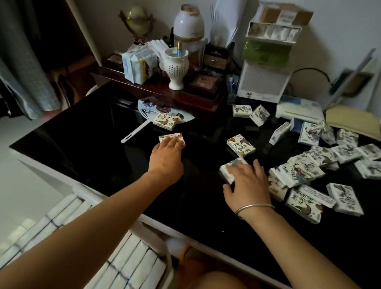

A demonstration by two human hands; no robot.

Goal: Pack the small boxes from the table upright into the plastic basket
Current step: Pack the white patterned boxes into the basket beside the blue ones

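Note:
Small white boxes with ink-style pictures lie scattered on the black glossy table [87, 139]. My left hand [166, 158] reaches forward, its fingers curled over one small box [182, 141] near the table's middle. My right hand [246, 184] lies on another small box [226, 171], fingers fairly straight across its top and thumb beside its near corner. A single box [240, 145] lies between the hands, farther back. A pile of several boxes [301, 173] covers the table's right side. The white plastic basket [167, 272] stands below the table's near edge at lower left, filled with rows of upright boxes [134, 262].
A flat fan [164, 112] with a white handle lies behind my left hand, and a box [165, 121] rests on it. A dark wooden stand [157, 88] at the back holds a white vase [175, 67], packets and small cases. Tissue packs and cartons crowd the back right.

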